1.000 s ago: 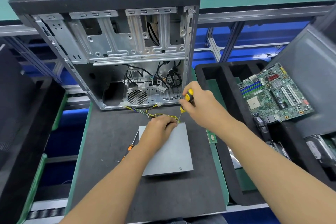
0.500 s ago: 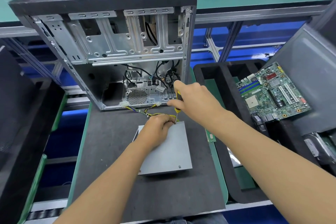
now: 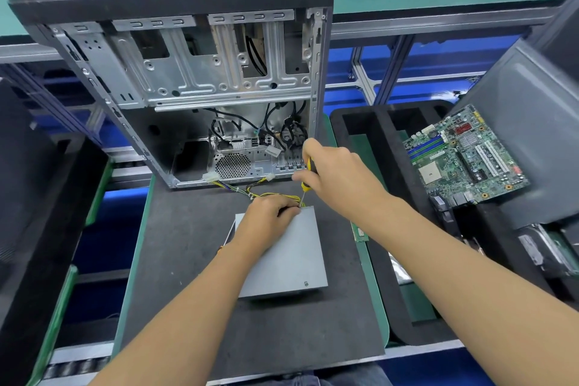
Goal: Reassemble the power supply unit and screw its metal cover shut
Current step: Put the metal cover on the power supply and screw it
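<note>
The power supply unit (image 3: 288, 257), a flat grey metal box with its cover on, lies on the dark mat (image 3: 188, 307) in front of me. Its yellow and black cables (image 3: 266, 195) run from the far edge toward the open case. My left hand (image 3: 266, 218) rests on the unit's far edge with curled fingers holding it near the far right corner. My right hand (image 3: 336, 175) grips a yellow and black screwdriver (image 3: 306, 183), held nearly upright. Its tip meets that far right corner beside my left fingertips. One screw head (image 3: 306, 283) shows at the near right corner.
An open computer case (image 3: 188, 72) stands just behind the unit. A black foam tray (image 3: 372, 135) at the right carries a green motherboard (image 3: 463, 160) and a drive (image 3: 539, 247). A second screwdriver (image 3: 230, 233) lies partly under my left forearm. A memory stick (image 3: 358, 231) sits at the mat's right edge.
My right hand has turned around the screwdriver and closed over its handle, which showed more a second ago. The left hand and the unit have stayed in place.
</note>
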{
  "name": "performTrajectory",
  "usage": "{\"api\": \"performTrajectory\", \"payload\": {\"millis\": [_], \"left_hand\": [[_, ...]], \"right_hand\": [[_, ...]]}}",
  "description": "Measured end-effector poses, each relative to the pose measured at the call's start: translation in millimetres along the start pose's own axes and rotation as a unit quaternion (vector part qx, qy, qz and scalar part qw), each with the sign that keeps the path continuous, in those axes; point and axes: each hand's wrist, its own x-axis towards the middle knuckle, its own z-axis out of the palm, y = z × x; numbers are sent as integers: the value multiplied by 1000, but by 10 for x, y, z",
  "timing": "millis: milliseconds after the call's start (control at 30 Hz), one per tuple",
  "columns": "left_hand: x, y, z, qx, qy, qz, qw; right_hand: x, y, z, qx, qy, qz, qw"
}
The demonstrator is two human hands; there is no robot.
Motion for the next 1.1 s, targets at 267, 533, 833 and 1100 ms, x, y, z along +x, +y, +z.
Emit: {"api": "performTrajectory", "payload": {"millis": [267, 533, 833, 1100], "left_hand": [[2, 19, 29, -1, 11, -8, 1000], [3, -6, 58, -9, 7, 18, 1000], [132, 493, -191, -193, 149, -29, 969], [138, 484, -177, -232, 87, -1, 969]], "right_hand": [[29, -81, -57, -97, -37, -13, 995], [194, -139, -267, -133, -121, -39, 983], [283, -178, -298, -124, -132, -52, 982], [284, -197, -376, -281, -78, -55, 955]]}}
